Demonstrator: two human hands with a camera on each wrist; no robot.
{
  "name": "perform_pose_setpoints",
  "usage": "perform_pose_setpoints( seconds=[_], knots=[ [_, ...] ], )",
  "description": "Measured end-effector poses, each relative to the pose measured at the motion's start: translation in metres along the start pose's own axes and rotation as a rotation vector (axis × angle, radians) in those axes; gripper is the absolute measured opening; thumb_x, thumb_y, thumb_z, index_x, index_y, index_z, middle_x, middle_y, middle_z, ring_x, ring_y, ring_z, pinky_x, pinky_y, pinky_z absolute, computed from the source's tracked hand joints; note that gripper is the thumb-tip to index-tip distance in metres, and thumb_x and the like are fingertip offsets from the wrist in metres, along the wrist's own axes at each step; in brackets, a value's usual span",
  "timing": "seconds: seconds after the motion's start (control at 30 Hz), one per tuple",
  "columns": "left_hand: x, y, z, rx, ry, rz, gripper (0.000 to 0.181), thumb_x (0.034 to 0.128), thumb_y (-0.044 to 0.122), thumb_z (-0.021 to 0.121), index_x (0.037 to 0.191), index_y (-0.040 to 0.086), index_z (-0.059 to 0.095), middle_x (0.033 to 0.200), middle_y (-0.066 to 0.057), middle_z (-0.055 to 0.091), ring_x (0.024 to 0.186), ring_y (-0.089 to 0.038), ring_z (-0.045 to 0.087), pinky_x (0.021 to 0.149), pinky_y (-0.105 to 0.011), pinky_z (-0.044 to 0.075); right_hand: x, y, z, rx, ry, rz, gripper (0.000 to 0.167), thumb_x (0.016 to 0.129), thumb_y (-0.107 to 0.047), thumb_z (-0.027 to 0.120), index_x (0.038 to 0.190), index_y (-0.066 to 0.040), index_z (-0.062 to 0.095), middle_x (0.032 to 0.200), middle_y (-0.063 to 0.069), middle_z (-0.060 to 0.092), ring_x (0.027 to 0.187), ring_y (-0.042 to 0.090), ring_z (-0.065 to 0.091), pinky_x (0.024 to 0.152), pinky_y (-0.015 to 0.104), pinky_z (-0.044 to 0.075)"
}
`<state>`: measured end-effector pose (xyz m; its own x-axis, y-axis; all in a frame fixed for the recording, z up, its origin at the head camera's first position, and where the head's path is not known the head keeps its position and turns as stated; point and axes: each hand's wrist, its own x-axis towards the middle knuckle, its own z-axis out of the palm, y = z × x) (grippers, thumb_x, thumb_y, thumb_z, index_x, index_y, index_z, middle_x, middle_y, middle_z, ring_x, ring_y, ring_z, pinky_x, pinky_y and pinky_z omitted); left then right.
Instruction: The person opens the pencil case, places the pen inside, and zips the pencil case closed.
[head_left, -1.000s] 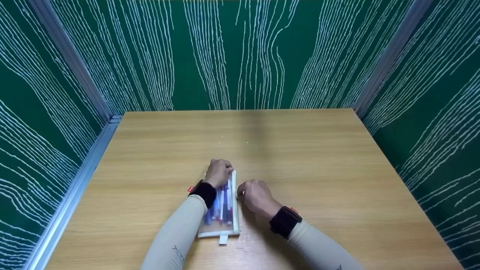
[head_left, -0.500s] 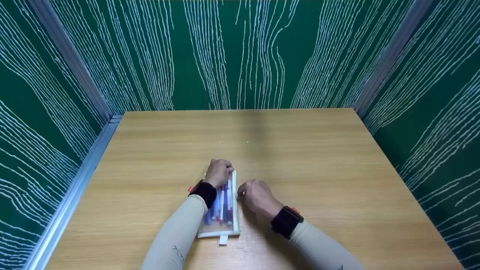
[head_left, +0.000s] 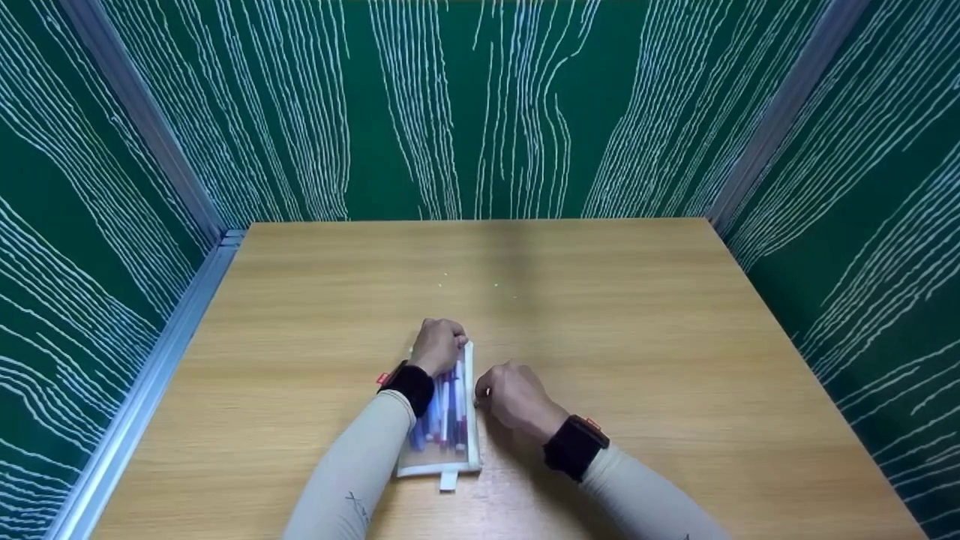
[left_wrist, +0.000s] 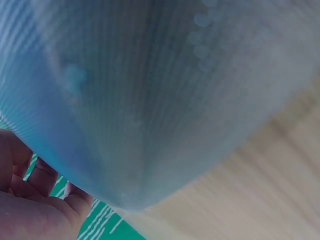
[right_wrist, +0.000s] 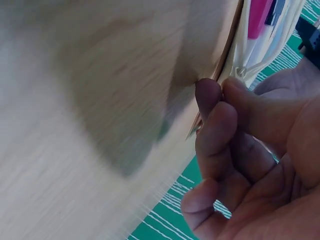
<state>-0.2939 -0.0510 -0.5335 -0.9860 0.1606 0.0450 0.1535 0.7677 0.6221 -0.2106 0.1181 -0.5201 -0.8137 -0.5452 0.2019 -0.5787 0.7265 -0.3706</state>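
A see-through pencil pouch (head_left: 435,454) with white trim lies on the table, several pens and markers (head_left: 450,412) inside it. My left hand (head_left: 437,345) grips its far end. In the left wrist view the mesh side of the pouch (left_wrist: 145,115) fills most of the picture, and curled fingers (left_wrist: 45,180) show at lower left. At the pouch's right edge, my right hand (head_left: 514,394) pinches the zipper pull between thumb and forefinger. A small metal zipper slider (right_wrist: 241,71) shows just beyond the thumb in the right wrist view; the pull itself is hidden by the fingertips.
The wooden table (head_left: 637,322) stretches around the pouch, with a few tiny pale specks (head_left: 496,285) on it. Green panels with white lines (head_left: 465,112) enclose the back and sides. A white fabric tab (head_left: 448,481) sticks out from the pouch's near end.
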Motion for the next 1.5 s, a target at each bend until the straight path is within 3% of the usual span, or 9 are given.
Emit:
perform_pose_setpoints(
  seconds=[0.4,0.67,0.93,1.17,1.5],
  knots=[
    [0.0,0.0,0.0,0.015,-0.008,0.016,0.02,0.0945,0.005,0.068,0.076,0.01,0.075,0.081,-0.006,0.068,0.097,-0.032,0.058,0.087,-0.044,0.051,-0.003,-0.005,-0.003,0.039,-0.092,0.068,0.038,0.071,0.013,0.055,0.071,-0.017,0.078,0.071,-0.003,0.073,0.053,0.006,0.051,0.047,0.024,0.042],
    [-0.002,0.0,-0.001,0.0,0.027,0.064,0.016,0.0929,0.006,0.07,0.079,0.006,0.077,0.08,-0.008,0.071,0.093,-0.035,0.06,0.086,-0.046,0.052,-0.005,-0.008,-0.004,-0.01,-0.052,-0.049,0.029,0.07,0.009,0.058,0.059,-0.015,0.07,0.057,-0.008,0.057,0.051,0.005,0.043,0.044,0.024,0.033],
    [-0.004,0.003,-0.003,-0.01,-0.002,0.008,0.015,0.0949,0.009,0.07,0.082,0.007,0.078,0.085,-0.009,0.068,0.095,-0.032,0.058,0.086,-0.045,0.052,-0.008,-0.007,-0.004,-0.006,-0.075,-0.028,0.034,0.071,0.012,0.061,0.065,-0.018,0.075,0.061,-0.009,0.064,0.051,0.006,0.048,0.046,0.023,0.038],
    [0.0,0.0,0.001,-0.015,0.015,0.022,0.015,0.092,0.005,0.07,0.078,0.007,0.077,0.081,-0.008,0.066,0.094,-0.032,0.057,0.087,-0.045,0.051,-0.009,-0.009,-0.006,0.035,-0.122,-0.001,0.037,0.072,0.013,0.062,0.077,-0.018,0.081,0.071,-0.005,0.072,0.054,0.005,0.051,0.049,0.022,0.042],
    [0.001,0.001,0.002,-0.005,0.004,0.006,0.017,0.0919,0.004,0.069,0.077,0.009,0.076,0.08,-0.005,0.067,0.095,-0.03,0.056,0.087,-0.042,0.05,-0.012,-0.009,-0.005,0.049,-0.117,-0.033,0.041,0.069,0.016,0.056,0.076,-0.017,0.08,0.07,-0.004,0.072,0.053,0.006,0.051,0.048,0.022,0.042]
  ],
)
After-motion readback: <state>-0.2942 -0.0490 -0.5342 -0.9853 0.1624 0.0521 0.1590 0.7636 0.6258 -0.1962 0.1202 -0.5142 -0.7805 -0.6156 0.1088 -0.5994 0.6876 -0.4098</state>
